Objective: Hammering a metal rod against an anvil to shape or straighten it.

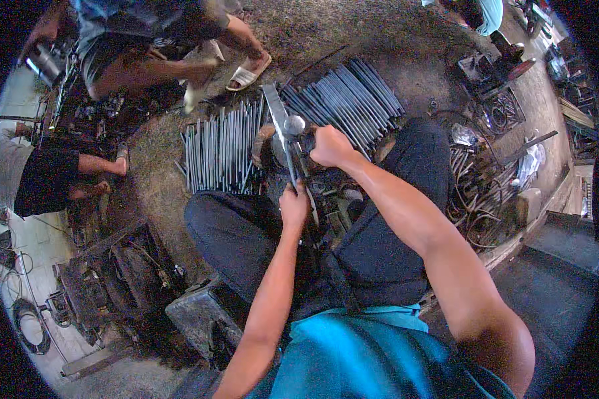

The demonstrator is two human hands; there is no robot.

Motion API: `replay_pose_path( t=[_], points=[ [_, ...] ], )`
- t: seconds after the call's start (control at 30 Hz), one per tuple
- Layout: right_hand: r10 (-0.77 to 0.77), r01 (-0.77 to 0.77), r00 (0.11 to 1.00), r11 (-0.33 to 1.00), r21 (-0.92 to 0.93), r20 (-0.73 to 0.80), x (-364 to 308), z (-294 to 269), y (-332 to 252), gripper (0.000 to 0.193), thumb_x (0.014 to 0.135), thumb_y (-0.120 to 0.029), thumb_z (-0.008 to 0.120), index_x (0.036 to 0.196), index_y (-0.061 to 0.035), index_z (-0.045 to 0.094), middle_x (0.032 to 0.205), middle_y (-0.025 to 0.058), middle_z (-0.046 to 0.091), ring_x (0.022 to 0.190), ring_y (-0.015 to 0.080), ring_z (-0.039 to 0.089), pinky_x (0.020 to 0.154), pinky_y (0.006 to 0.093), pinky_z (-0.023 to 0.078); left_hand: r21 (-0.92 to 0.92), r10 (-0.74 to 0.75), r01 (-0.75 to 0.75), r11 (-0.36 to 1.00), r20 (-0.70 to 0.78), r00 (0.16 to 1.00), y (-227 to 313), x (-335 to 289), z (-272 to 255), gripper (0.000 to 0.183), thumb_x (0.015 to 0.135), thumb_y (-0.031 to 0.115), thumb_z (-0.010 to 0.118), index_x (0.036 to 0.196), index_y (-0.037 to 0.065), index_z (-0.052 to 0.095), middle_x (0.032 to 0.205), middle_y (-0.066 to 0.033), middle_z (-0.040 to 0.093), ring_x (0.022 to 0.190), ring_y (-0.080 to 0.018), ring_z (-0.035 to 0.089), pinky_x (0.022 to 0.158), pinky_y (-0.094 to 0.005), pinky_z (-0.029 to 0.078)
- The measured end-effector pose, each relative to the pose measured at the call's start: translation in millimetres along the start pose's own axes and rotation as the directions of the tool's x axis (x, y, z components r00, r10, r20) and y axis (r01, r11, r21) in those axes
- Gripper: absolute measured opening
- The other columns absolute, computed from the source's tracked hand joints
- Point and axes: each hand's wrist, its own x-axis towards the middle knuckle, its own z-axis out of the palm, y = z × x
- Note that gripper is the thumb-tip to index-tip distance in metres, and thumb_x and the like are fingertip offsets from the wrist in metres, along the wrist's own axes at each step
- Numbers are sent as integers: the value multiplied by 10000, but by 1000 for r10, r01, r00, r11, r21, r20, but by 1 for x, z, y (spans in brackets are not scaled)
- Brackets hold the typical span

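Observation:
My left hand (294, 204) is closed around a thin metal rod (293, 171) that points away from me between my knees. Farther along the same line lies a flat, bright metal bar (273, 104); whether rod and bar are one piece I cannot tell. My right hand (331, 146) is wrapped round the handle of a hammer, the handle mostly hidden by the fingers. The round, shiny hammer head (295, 124) is over the bar, touching or just above it. Beneath them is a dark, rounded block (270, 147), partly covered.
Metal rods lie in rows on the ground, one bundle (223, 149) left of the bar and another (346, 100) right. A person's sandalled foot (249, 73) is beyond. Bent metal scrap (472, 193) lies right; a dark machine (116, 279) stands left. Another person (46, 173) is far left.

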Motion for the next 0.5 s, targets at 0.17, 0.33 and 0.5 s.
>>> replay_pose_path(
  t=[0.17, 0.33, 0.5],
  points=[
    [30, -32, 999, 997, 74, 34, -3, -10, -11, 339, 630, -99, 596, 926, 62, 635, 824, 310, 627, 823, 452, 632, 771, 495, 515, 37, -38, 39, 999, -24, 999, 2, -2, -4, 481, 965, 380, 454, 994, -76, 602, 819, -329, 621, 851, -504, 597, 735, -526, 473],
    [59, -63, 997, 992, 111, 40, 1, -13, -3, 426, 661, -202, 656, 1010, 42, 638, 861, 280, 655, 855, 412, 658, 786, 471, 535, 34, -83, 83, 996, -2, 997, 9, -4, -3, 464, 962, 398, 458, 969, -43, 601, 782, -308, 623, 810, -481, 616, 719, -527, 474],
    [-61, 118, 991, 833, 541, -123, 3, -16, -15, 441, 631, -177, 638, 1011, 45, 618, 784, 257, 651, 734, 373, 655, 706, 432, 526, -31, 29, -29, 999, 2, 1000, -3, -3, -2, 466, 969, 391, 449, 961, -52, 593, 809, -327, 613, 829, -491, 608, 721, -527, 474]
  ],
)
